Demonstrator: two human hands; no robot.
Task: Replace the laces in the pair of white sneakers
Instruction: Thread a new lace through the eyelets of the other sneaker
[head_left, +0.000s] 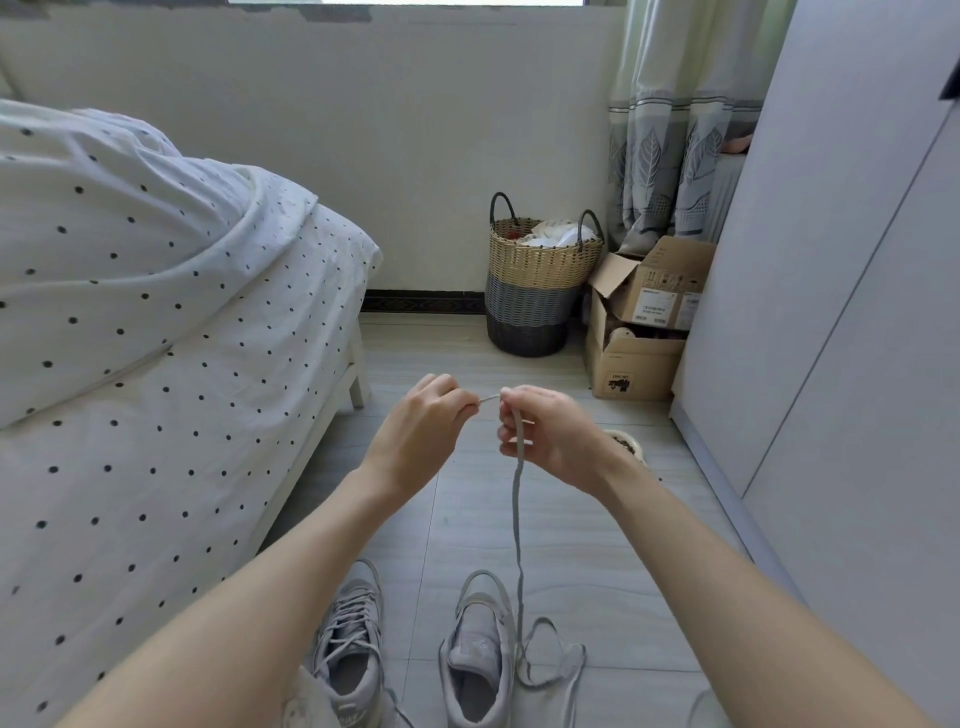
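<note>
Both hands pinch one lace (518, 499) end, left hand (422, 422) on its tip, right hand (545, 431) just behind, probably readying it for the unlaced sneaker (480, 649) below

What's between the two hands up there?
In the head view, only the lace tip bridges the left hand and right hand.

The lace (518, 499) is showing pale grey, and so are both sneakers (480, 654). The bed cover (130, 312) is showing white with small black dots. The basket (535, 283) is running in bands: tan, grey, then charcoal. The curtain (670, 156) is showing pale green over a grey leaf pattern. The boxes (644, 332) are showing brown, the floor (597, 545) light grey.
</note>
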